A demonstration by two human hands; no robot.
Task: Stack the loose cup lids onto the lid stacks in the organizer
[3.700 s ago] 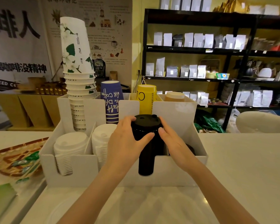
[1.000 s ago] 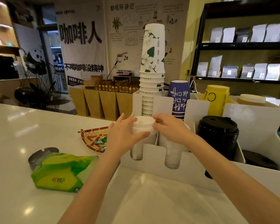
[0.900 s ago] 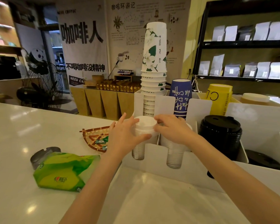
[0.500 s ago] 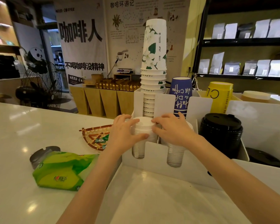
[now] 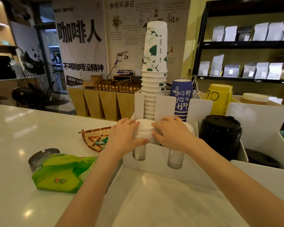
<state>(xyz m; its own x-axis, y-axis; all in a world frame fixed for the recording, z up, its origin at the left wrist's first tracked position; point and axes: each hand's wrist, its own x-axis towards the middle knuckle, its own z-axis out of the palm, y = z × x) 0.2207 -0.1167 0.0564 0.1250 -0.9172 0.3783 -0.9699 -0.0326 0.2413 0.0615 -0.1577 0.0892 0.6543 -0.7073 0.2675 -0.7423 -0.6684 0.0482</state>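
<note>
- We see both hands, the left hand and the right hand, closed around the white lid stack, filling the organizer's front left compartment from either side.
- Just behind it, the tall stack of paper cups blocks any reach from the back.
- To the right, the black lid stack stands in the way.
- Along the counter's left side, a green tissue pack, a dark ashtray and a woven basket take up room beside the organizer.
- The counter's near edge, in front of the organizer, lies bare.
</note>
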